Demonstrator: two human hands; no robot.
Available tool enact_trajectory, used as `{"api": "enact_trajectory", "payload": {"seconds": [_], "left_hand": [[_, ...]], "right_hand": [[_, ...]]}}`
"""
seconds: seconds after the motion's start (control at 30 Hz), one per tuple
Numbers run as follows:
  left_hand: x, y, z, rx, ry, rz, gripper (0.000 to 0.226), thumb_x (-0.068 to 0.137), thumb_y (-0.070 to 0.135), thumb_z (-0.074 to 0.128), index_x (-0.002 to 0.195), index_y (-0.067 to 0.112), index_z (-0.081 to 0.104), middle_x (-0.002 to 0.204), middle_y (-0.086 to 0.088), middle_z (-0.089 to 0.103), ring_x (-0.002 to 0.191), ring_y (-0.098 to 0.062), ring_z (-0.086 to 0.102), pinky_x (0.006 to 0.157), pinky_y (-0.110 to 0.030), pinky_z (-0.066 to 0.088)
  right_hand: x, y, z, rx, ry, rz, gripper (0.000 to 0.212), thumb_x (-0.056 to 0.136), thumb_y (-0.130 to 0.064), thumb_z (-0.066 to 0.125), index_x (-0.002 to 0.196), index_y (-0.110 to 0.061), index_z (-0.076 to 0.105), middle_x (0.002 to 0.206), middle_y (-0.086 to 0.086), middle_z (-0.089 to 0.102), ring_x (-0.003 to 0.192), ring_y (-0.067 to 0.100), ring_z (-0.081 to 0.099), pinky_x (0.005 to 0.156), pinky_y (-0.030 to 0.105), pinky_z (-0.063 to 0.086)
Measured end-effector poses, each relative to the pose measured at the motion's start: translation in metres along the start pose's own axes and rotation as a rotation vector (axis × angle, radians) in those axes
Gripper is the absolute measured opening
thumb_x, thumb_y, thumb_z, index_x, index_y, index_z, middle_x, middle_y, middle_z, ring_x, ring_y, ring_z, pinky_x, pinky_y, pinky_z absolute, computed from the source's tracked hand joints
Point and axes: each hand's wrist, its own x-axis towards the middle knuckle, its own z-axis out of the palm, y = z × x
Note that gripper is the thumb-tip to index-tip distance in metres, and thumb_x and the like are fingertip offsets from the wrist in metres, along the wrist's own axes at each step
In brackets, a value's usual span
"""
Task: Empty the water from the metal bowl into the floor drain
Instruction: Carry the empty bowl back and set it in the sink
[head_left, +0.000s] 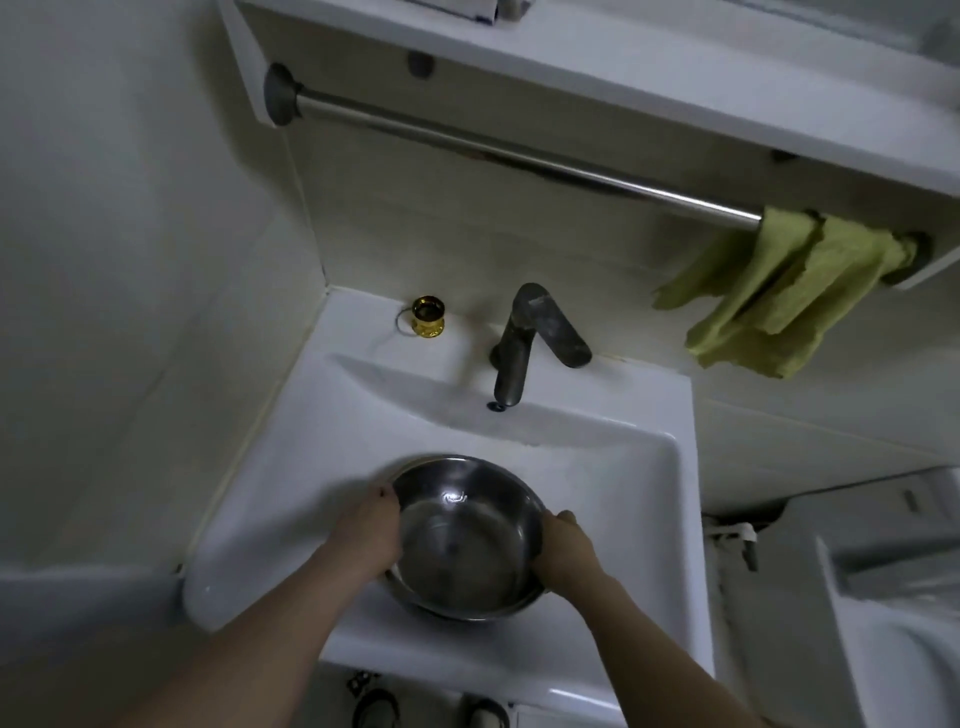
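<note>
A round metal bowl (465, 540) with water in it sits in the white sink (613, 467), near the front. My left hand (371, 530) grips its left rim and my right hand (563, 545) grips its right rim. The bowl looks roughly level. No floor drain shows in this view.
A dark faucet (524, 343) stands at the back of the sink, with a small gold cup (427, 317) to its left. A steel towel rail (519, 156) runs above, holding a yellow-green cloth (779, 291). A white toilet (883, 597) sits at the right. A wall closes the left side.
</note>
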Motion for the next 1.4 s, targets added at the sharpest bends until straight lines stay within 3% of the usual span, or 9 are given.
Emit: {"api": "enact_trajectory", "payload": {"seconds": [0.37,0.53,0.67,0.83,0.97,1.07,1.23,1.33,1.4], "left_hand": [[0.004,-0.012,0.01,-0.091,0.009,0.016,0.09,0.087,0.039,0.053,0.156,0.015,0.0,0.155,-0.019,0.03,0.13,-0.038,0.048,0.101,-0.046,0.048],[-0.005,-0.015,0.006,-0.089,0.054,-0.03,0.088,0.093,0.048,0.044,0.156,0.015,-0.007,0.163,-0.022,0.008,0.135,-0.04,0.044,0.104,-0.047,0.045],[-0.021,-0.017,0.02,-0.282,0.087,-0.055,0.091,0.094,0.043,0.049,0.155,0.011,-0.011,0.162,-0.021,0.014,0.135,-0.037,0.046,0.105,-0.043,0.044],[-0.026,0.0,0.049,-0.56,0.03,-0.149,0.101,0.09,0.03,0.061,0.154,0.006,-0.013,0.156,-0.02,0.035,0.134,-0.034,0.049,0.103,-0.036,0.045],[-0.019,0.016,0.062,-0.645,0.088,-0.181,0.105,0.088,0.014,0.064,0.153,0.008,-0.019,0.144,-0.019,0.052,0.122,-0.036,0.058,0.091,-0.032,0.047],[-0.009,0.021,0.064,-0.699,0.107,-0.233,0.105,0.086,0.003,0.058,0.151,0.01,-0.024,0.145,-0.018,0.051,0.119,-0.035,0.06,0.084,-0.028,0.042],[0.014,0.008,0.049,-0.554,0.148,-0.156,0.089,0.088,0.006,0.053,0.156,0.009,-0.005,0.155,-0.018,0.036,0.134,-0.036,0.046,0.106,-0.039,0.039],[0.036,0.0,0.032,-0.478,0.156,-0.143,0.053,0.099,0.024,0.038,0.151,0.013,0.03,0.143,-0.02,0.052,0.123,-0.036,0.055,0.102,-0.042,0.044],[0.047,0.004,0.017,-0.511,0.191,-0.12,0.05,0.1,0.041,0.031,0.136,0.015,0.054,0.131,-0.017,0.062,0.117,-0.034,0.059,0.102,-0.043,0.046]], "right_hand": [[-0.001,-0.003,0.026,0.007,0.115,0.073,0.07,0.089,-0.022,0.053,0.149,-0.026,0.017,0.134,0.013,0.038,0.106,0.034,0.06,0.088,0.038,0.05],[0.002,-0.001,0.011,-0.092,0.259,0.027,0.081,0.084,-0.02,0.06,0.151,-0.023,0.014,0.148,0.008,0.03,0.125,0.031,0.045,0.092,0.038,0.049],[0.016,0.002,-0.003,-0.154,0.395,-0.11,0.078,0.08,-0.019,0.066,0.147,-0.022,0.027,0.143,0.004,0.041,0.12,0.026,0.05,0.09,0.036,0.051],[0.058,-0.013,-0.014,-0.256,0.405,-0.242,0.068,0.08,-0.016,0.066,0.141,-0.023,0.037,0.134,0.003,0.049,0.114,0.025,0.053,0.092,0.035,0.05],[0.091,-0.032,-0.007,-0.299,0.298,-0.25,0.073,0.082,-0.012,0.062,0.145,-0.023,0.028,0.14,0.01,0.037,0.117,0.032,0.048,0.098,0.044,0.047],[0.106,-0.036,0.0,-0.271,0.199,-0.216,0.087,0.083,-0.013,0.062,0.151,-0.028,0.011,0.146,0.012,0.026,0.122,0.035,0.042,0.101,0.049,0.044],[0.096,-0.018,0.003,-0.197,0.259,-0.095,0.084,0.088,-0.013,0.056,0.152,-0.03,0.004,0.132,0.015,0.04,0.105,0.032,0.055,0.088,0.042,0.053],[0.076,-0.004,0.014,-0.129,0.223,0.014,0.081,0.09,-0.017,0.055,0.153,-0.028,0.004,0.132,0.015,0.042,0.101,0.029,0.061,0.085,0.037,0.053],[0.062,0.0,0.021,-0.059,0.216,0.069,0.079,0.091,-0.022,0.054,0.153,-0.028,0.005,0.13,0.015,0.042,0.101,0.029,0.061,0.082,0.035,0.053]]}}
